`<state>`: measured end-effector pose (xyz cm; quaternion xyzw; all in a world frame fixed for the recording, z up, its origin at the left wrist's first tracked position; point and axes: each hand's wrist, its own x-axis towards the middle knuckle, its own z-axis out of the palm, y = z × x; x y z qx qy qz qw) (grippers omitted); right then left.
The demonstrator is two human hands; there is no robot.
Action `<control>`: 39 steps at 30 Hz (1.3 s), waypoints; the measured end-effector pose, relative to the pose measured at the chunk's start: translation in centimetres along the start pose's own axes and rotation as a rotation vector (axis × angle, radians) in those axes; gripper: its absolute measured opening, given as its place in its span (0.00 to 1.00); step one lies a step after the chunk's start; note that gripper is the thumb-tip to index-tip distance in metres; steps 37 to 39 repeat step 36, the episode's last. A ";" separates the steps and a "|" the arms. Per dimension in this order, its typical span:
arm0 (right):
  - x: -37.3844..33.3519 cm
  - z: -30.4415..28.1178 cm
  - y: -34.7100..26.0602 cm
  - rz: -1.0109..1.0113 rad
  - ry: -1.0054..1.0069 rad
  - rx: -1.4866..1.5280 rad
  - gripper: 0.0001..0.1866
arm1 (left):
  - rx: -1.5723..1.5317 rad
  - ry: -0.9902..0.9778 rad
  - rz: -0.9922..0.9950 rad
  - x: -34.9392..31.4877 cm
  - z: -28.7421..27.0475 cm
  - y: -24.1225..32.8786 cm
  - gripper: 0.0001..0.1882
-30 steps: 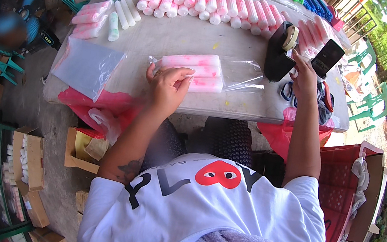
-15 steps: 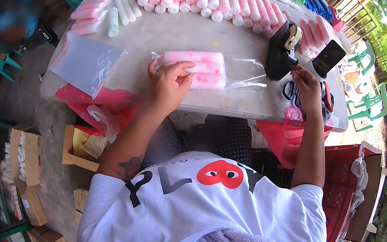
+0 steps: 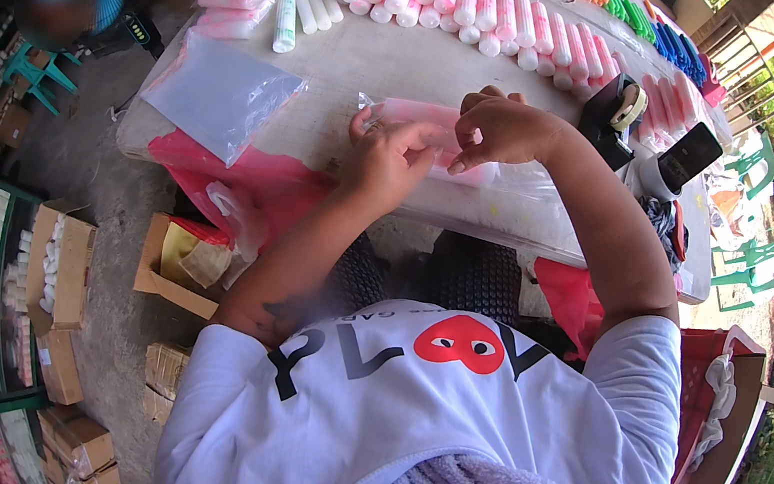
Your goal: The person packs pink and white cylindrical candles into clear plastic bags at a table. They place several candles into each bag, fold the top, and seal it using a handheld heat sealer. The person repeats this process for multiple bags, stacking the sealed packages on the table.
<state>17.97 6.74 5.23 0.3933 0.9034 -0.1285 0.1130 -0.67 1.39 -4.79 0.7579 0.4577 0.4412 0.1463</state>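
A clear plastic bag holding pink-and-white candles lies on the table in front of me, partly covered by my hands. My left hand is closed on its left end, fingers bent around the plastic. Over the right part of the pack, my right hand is curled, with thumb and fingers drawn together. Whatever sits in its fingertips is too small to make out. The black tape dispenser, with a pale tape roll, stands to the right of the pack.
Rows of pink-and-white candles line the table's far side. Flat clear bags lie at left, near white candles and a green one. A phone stands at right. Pink plastic hangs over the front edge.
My right hand has moved left from the tape dispenser to above the candle pack. My left hand stays at the pack's left end. The view has shifted, so the table appears farther right.
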 end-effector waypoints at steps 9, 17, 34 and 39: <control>-3.3 7.1 1.8 0.322 0.981 -0.026 0.14 | 0.005 -0.001 0.016 0.1 -0.2 0.1 0.10; -3.9 11.9 -4.5 0.105 0.909 -0.028 0.20 | 0.038 -0.016 -0.002 -0.2 -0.6 0.4 0.14; -4.4 11.6 -4.5 0.105 0.887 -0.041 0.20 | -0.210 0.037 -0.291 -3.4 -4.5 -4.8 0.07; -4.5 11.5 -4.3 0.107 0.846 -0.049 0.22 | -0.306 -0.023 -0.495 -2.7 -5.1 -3.8 0.08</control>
